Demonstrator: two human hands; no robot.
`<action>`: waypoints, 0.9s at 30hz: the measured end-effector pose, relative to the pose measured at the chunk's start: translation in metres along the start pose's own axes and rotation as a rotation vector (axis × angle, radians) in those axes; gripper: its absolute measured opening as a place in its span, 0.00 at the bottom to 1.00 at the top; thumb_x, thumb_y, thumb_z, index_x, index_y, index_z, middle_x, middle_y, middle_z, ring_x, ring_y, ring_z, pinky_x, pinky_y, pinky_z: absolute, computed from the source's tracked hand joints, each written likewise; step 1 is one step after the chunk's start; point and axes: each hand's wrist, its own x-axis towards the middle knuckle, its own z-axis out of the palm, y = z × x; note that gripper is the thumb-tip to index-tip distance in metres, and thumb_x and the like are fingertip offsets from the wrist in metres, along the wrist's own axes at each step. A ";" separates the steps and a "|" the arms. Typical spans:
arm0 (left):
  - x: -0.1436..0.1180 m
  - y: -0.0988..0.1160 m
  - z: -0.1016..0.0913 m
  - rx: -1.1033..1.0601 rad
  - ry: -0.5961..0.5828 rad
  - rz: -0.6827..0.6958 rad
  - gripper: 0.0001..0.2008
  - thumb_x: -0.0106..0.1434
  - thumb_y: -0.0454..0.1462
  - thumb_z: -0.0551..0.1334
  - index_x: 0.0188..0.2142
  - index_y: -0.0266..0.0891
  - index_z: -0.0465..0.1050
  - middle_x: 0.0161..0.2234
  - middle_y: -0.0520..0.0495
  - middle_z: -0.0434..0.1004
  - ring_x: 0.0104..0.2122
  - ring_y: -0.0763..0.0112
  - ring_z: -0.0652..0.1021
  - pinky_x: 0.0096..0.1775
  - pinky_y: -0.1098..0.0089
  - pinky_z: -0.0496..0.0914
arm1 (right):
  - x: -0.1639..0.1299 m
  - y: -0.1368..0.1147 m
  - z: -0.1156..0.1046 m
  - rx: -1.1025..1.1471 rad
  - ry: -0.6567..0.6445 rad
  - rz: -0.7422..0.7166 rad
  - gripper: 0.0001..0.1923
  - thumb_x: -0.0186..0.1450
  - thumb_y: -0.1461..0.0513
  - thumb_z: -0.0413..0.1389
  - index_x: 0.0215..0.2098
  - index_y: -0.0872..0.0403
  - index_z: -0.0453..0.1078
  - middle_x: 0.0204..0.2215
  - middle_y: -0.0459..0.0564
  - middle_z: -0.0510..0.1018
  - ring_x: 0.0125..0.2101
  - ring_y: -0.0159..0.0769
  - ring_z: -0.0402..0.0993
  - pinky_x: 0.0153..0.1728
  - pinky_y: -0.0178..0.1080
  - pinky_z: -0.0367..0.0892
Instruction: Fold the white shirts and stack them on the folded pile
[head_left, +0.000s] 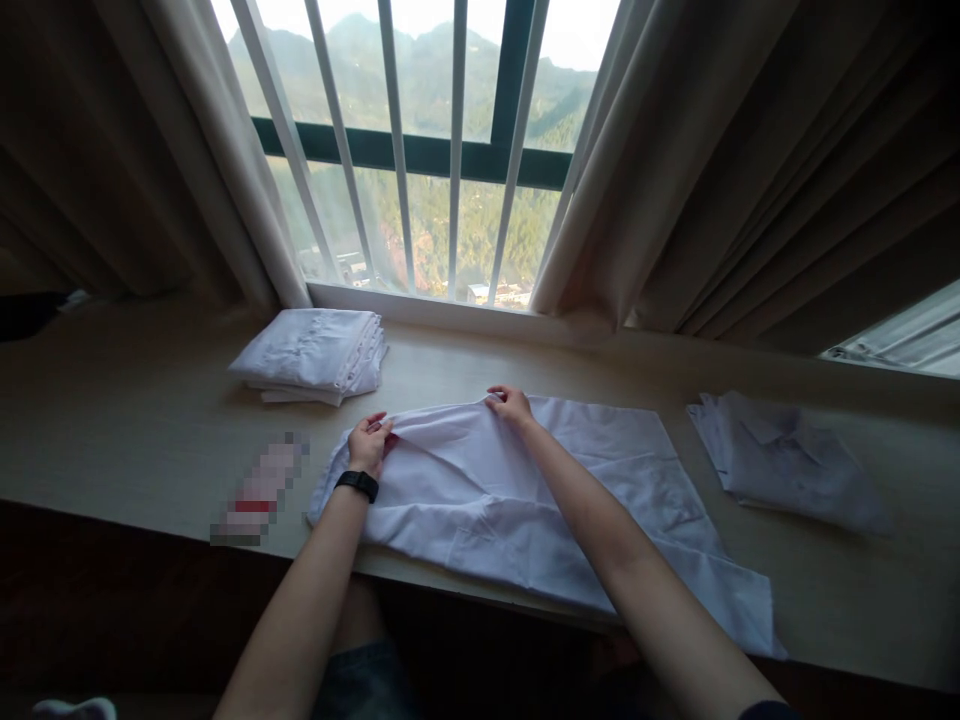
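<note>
A white shirt point(465, 480) lies spread across the windowsill counter, creased in the middle, with a sleeve-like part reaching past the front edge at the lower right. My left hand point(370, 442), with a black band on its wrist, pinches the cloth near the left end of the far edge. Farther right along that same edge, my right hand point(510, 406) grips the fabric between thumb and fingers. The cloth is slightly lifted between the two hands.
Behind my left hand sits a stack of folded white garments point(311, 352). A folded white shirt with a collar point(787, 455) rests at the right. On the left is a blurred-out flat item point(262, 490). Curtains point(675, 150) flank a barred window point(427, 150) beyond the counter point(135, 420).
</note>
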 end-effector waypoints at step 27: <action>-0.061 -0.023 0.064 1.180 -0.091 0.550 0.34 0.71 0.48 0.45 0.70 0.34 0.53 0.72 0.38 0.46 0.71 0.49 0.49 0.67 0.42 0.39 | -0.081 0.105 -0.043 -0.640 -0.042 -0.222 0.29 0.75 0.45 0.33 0.72 0.36 0.47 0.73 0.41 0.46 0.72 0.52 0.36 0.66 0.68 0.37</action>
